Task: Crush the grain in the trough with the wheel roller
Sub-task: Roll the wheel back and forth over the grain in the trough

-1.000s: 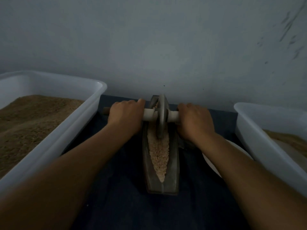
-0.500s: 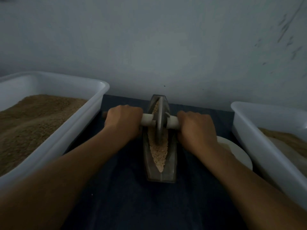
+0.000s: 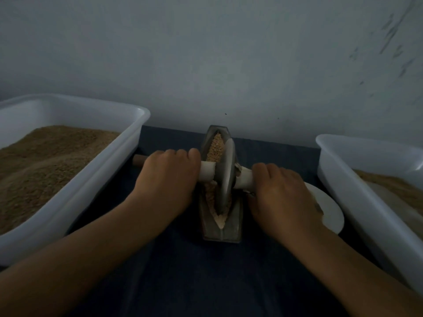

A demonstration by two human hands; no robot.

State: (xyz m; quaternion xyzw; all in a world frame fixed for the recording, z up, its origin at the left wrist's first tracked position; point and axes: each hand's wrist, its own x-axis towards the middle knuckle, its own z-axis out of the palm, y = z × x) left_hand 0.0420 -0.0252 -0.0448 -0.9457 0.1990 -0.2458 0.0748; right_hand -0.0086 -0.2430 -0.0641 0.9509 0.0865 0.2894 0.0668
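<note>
Both hands grip the axle of the wheel roller (image 3: 225,177), left hand (image 3: 168,177) and right hand (image 3: 282,193) curled round it either side of the disc; outside each hand stands a white tub, left tub (image 3: 96,179) and right tub (image 3: 343,179), both holding brown meal; between the hands the trough (image 3: 220,229) runs lengthwise, disc standing in its pale grain (image 3: 215,149); a white plate (image 3: 329,207) lies under the right wrist.

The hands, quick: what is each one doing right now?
Left hand: fingers curled round the pale wooden axle handle of the grey metal wheel roller.
Right hand: grips the axle's other end.
</note>
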